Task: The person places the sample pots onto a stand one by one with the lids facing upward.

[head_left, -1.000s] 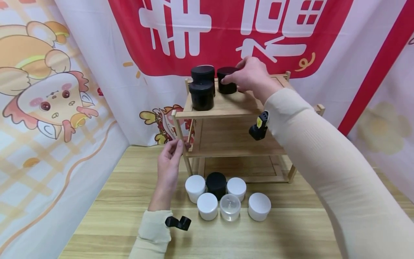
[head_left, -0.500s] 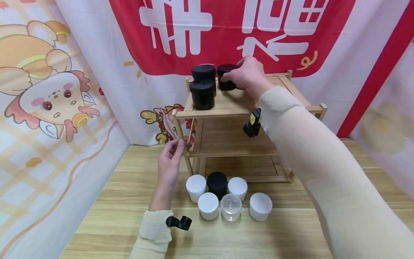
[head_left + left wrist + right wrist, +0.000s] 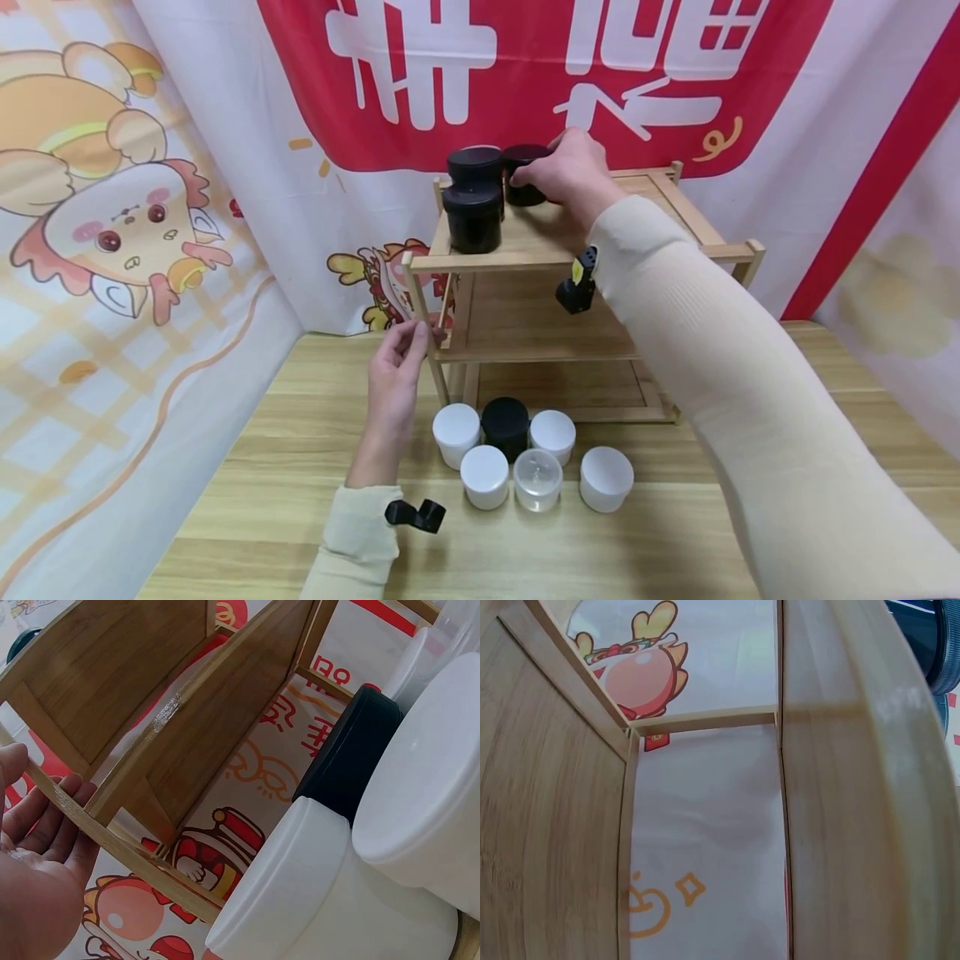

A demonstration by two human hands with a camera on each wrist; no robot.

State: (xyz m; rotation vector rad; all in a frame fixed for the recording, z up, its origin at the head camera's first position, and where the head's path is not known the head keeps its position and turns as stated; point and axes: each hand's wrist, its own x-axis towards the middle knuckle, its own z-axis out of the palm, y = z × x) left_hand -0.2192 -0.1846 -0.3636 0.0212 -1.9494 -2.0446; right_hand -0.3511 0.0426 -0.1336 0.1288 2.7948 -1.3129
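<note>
On the top tier of a wooden three-tier shelf (image 3: 540, 263), my right hand (image 3: 573, 171) holds a black lidded jar (image 3: 523, 197) by its side, thumb in front. Just left of it stand a black jar (image 3: 474, 227) at the front and another black jar (image 3: 476, 163) behind. My left hand (image 3: 393, 367) grips the shelf's front left post (image 3: 120, 851), thumb on the near side and fingers behind. The right wrist view looks between two tiers and does not show the right hand; a piece of a dark jar (image 3: 919, 634) appears at its upper right corner.
On the table in front of the shelf stand several white jars (image 3: 484, 477), one black jar (image 3: 506, 427) and one clear jar (image 3: 537, 479). A white jar (image 3: 606, 478) stands apart to the right. Printed cloth (image 3: 405, 83) hangs behind the shelf.
My right hand has shifted the black jar slightly back and left on the top tier, closer to the other black jars. The left hand keeps its grip on the post.
</note>
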